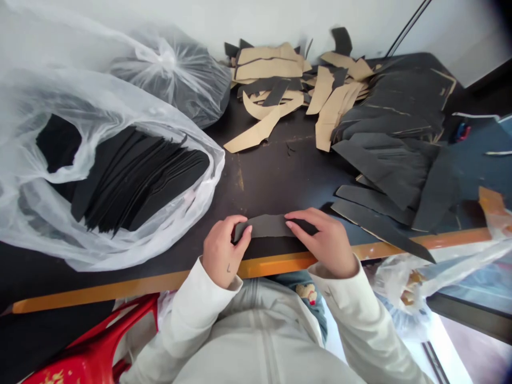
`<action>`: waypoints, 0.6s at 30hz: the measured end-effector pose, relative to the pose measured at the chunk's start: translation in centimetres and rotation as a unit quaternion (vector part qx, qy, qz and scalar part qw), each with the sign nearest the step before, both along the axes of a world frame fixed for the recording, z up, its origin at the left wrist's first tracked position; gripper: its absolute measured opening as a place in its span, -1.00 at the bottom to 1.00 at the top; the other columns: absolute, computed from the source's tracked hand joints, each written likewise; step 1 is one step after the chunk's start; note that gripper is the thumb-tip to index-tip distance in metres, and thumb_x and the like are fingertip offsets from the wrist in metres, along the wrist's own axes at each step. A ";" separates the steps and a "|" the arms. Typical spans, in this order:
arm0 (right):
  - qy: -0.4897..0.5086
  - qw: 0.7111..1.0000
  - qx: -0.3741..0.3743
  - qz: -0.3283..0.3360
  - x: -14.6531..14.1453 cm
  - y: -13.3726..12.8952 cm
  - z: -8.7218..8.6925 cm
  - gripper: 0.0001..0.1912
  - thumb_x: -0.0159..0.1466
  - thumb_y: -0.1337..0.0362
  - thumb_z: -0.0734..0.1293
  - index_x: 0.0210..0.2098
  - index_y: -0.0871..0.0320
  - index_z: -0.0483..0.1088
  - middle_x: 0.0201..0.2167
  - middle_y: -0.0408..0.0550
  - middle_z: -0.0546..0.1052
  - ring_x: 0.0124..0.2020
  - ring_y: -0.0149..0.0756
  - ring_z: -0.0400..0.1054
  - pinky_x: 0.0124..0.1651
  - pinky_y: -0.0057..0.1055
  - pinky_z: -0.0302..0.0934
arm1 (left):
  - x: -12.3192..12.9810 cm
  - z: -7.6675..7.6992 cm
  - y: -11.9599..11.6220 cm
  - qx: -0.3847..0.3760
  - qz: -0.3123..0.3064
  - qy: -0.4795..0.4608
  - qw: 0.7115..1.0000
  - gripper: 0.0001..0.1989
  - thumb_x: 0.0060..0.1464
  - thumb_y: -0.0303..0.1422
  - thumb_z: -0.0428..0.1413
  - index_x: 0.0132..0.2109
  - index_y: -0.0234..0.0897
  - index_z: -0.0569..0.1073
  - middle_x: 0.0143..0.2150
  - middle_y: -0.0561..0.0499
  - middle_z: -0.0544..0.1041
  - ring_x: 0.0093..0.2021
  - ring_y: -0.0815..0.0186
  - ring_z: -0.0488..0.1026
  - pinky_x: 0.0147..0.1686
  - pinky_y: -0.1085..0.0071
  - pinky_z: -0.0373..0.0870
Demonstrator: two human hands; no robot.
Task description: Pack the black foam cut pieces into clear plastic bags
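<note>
A short strip of dark grey material (267,225) is stretched level between my hands, just above the near edge of the black table (264,176). My left hand (229,245) pinches its left end between thumb and index finger. At the right end, my right hand (323,239) grips it the same way, the other fingers curled behind. To the left lies an open clear plastic bag (212,200) holding many stacked black pieces (140,181). Dark flat pieces (384,165) with tan edges are heaped to the right.
Tan and black cut pieces (268,69) lie scattered at the back beside a tied bag (180,80). An orange strip (160,282) edges the table. Below are a red chair (92,352) at left and a plastic bag (404,293) at right.
</note>
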State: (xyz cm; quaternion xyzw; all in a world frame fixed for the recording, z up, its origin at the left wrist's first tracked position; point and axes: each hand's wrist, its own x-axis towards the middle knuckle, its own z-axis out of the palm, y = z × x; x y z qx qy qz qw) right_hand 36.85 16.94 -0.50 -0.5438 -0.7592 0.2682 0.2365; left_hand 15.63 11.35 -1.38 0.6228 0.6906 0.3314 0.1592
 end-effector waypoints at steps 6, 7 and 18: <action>0.001 1.000 -0.006 -0.009 -0.1 0.1 0.0 -0.84 0.30 0.20 0.29 -0.20 0.00 0.52 -0.25 -0.13 0.57 -0.23 -0.28 0.47 -0.12 -0.36 0.29 | 0.0 0.1 0.2 0.001 0.000 0.003 1.000 -0.90 0.16 -0.38 0.14 -0.16 -0.22 0.46 -0.29 0.06 0.57 -0.36 0.34 0.42 -0.28 0.42 0.36; -0.003 1.000 -0.006 -0.010 -0.1 0.1 0.0 -0.84 0.30 0.20 0.29 -0.20 0.00 0.52 -0.25 -0.13 0.57 -0.24 -0.28 0.47 -0.12 -0.36 0.29 | 0.0 0.1 0.2 0.000 0.001 0.003 1.000 -0.91 0.16 -0.38 0.14 -0.16 -0.22 0.46 -0.30 0.06 0.56 -0.37 0.35 0.42 -0.28 0.42 0.36; -0.017 1.000 -0.009 -0.012 -0.2 0.2 0.1 -0.82 0.31 0.17 0.28 -0.19 -0.01 0.53 -0.26 -0.12 0.58 -0.26 -0.28 0.48 -0.16 -0.36 0.30 | 0.1 0.0 0.2 0.005 0.004 0.018 1.000 -0.90 0.15 -0.38 0.14 -0.17 -0.23 0.47 -0.31 0.06 0.56 -0.40 0.35 0.40 -0.29 0.42 0.36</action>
